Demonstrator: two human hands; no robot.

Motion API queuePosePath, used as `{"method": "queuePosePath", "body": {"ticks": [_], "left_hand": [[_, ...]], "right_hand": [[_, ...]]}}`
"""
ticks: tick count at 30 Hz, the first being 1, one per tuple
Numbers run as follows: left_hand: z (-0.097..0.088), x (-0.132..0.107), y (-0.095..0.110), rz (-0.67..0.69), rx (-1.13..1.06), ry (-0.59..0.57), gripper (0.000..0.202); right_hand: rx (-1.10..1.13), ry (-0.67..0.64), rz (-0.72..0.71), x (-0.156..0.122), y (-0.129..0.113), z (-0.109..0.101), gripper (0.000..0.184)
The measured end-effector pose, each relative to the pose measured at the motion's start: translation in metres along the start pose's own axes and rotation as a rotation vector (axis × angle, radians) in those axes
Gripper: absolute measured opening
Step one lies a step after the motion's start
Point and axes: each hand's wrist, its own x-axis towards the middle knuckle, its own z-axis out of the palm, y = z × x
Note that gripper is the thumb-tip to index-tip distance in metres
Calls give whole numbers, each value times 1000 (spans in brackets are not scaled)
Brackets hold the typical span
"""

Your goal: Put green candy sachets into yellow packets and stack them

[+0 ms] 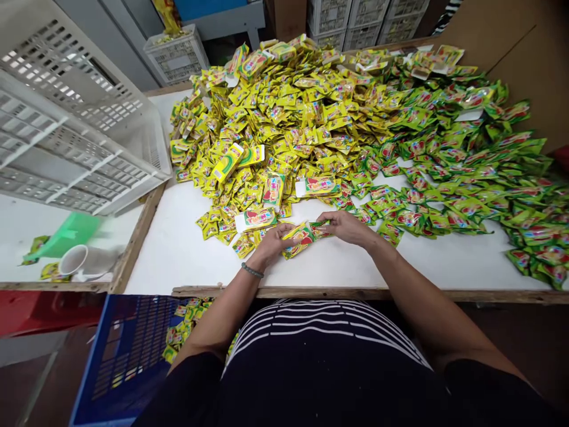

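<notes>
My left hand (270,245), with a beaded bracelet at its wrist, is closed on a small yellow printed box (297,242) just above the white tabletop. My right hand (345,228) pinches a green candy sachet (320,229) at the box's right end. Whether the sachet is partly inside the box I cannot tell. Close by lie several similar boxes: one (258,220) left of my hands, another (316,185) beyond them, and one upright-facing box (273,191) between. Yellow sachets (284,107) are heaped behind, and green sachets (471,178) spread to the right.
A white perforated crate (128,136) leans at the left, near a green scoop (66,234) and a white cup (84,261). Below the wooden table edge (311,292) sits a blue crate (111,356) holding sachets. Stacked crates (347,24) and cardboard (524,59) stand behind.
</notes>
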Motion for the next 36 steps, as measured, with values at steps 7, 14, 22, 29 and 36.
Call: {"method": "queuePosePath", "body": {"ticks": [7, 14, 22, 29, 36], "left_hand": [[-5, -2, -6, -18, 49, -59, 53], [-10, -7, 2, -56, -97, 53, 54], [-19, -6, 8, -42, -108, 139, 52], [-14, -1, 5, -30, -101, 150, 55], [-12, 4, -1, -27, -47, 131, 54]], "right_hand": [[-7, 10, 43, 11, -10, 19, 20], [-4, 126, -161, 43, -17, 27, 27], [-72, 210, -282, 88, -11, 44, 11], [448, 382, 13, 34, 1, 23, 58], [459, 279, -22, 14, -8, 33, 48]]}}
